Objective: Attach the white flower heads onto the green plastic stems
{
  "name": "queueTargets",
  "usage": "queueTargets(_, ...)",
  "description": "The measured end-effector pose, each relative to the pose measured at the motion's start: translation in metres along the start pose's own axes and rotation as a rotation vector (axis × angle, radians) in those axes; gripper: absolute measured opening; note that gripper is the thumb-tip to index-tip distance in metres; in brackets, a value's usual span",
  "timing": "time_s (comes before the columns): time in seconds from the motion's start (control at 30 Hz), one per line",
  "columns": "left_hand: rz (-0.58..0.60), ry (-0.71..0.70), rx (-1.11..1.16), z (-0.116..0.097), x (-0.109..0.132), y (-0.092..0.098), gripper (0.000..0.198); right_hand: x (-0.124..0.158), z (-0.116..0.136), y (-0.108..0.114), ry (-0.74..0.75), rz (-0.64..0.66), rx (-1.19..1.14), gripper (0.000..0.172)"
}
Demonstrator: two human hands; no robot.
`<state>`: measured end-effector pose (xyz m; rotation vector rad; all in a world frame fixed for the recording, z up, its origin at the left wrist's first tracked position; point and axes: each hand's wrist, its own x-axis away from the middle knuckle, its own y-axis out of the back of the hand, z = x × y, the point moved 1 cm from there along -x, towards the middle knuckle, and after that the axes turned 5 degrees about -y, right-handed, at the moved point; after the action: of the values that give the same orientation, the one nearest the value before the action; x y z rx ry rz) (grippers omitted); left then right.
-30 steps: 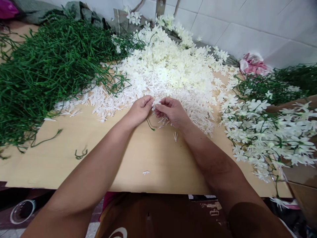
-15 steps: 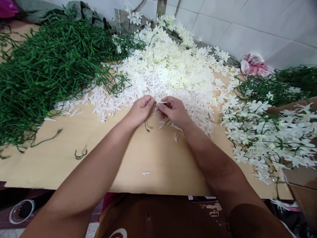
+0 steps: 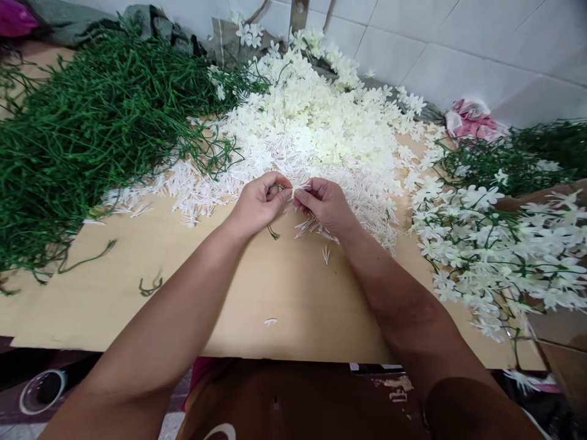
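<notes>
My left hand [image 3: 262, 203] is closed on a thin green artificial stem [image 3: 274, 232], whose lower end hangs out below the fingers. Facing it, my right hand [image 3: 323, 201] pinches a small white artificial flower [image 3: 300, 188] between thumb and fingertips. The fingertips of both hands almost meet around the flower, so the point where stem and flower join is mostly hidden. Just beyond the hands spreads a heap of loose white flower pieces [image 3: 316, 116]. Thin white stamen-like pieces [image 3: 367, 214] lie beneath and beside my right hand.
A large pile of green stems [image 3: 92, 122] covers the table's left. Finished-looking flowers on stems [image 3: 499, 244] lie at the right, near more green stems [image 3: 550, 150]. A pink-and-white bag [image 3: 474, 120] rests by the tiled wall [image 3: 435, 55]. Loose bits dot the tan tabletop [image 3: 298, 299].
The hands have come closer together, with the left fingertips now against the white flower. My left hand has shifted slightly, and the hanging stem end with it.
</notes>
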<state>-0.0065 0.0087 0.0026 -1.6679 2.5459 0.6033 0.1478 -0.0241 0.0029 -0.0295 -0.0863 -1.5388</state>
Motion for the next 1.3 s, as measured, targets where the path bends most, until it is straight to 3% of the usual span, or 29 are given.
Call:
queueTargets(0.13,-0.010,-0.079,-0.089,-0.001,0.000,0.002,0.006,0.001,0.001,-0.003,0.049,-0.014,0.127,0.043)
queueTargets(0.3,-0.020,-0.060,-0.066,-0.001,-0.001,0.003,0.004,0.002,-0.003,-0.009,0.056,-0.051,0.176,0.051)
queueTargets(0.5,-0.056,-0.009,-0.080,0.000,-0.002,0.002,0.007,0.006,0.000,-0.013,0.133,-0.318,0.228,0.053)
queueTargets(0.77,-0.055,0.009,-0.085,0.002,-0.002,0.002,0.006,0.009,0.000,-0.014,0.276,-0.244,0.395,0.018)
queueTargets(0.93,-0.044,0.033,-0.072,-0.005,-0.004,0.000,0.002,0.006,0.003,-0.007,0.369,-0.288,0.419,0.012)
queueTargets(1.03,-0.024,0.030,-0.066,-0.009,-0.003,0.001,0.002,0.006,0.005,-0.006,0.333,-0.276,0.401,0.013)
queueTargets(1.2,0.044,-0.027,-0.158,-0.006,0.000,0.002,0.003,0.005,0.006,-0.007,0.135,-0.201,0.364,0.030)
queueTargets(1.3,0.078,-0.073,-0.261,-0.005,0.001,0.001,0.003,0.005,0.007,-0.007,0.125,-0.218,0.418,0.029)
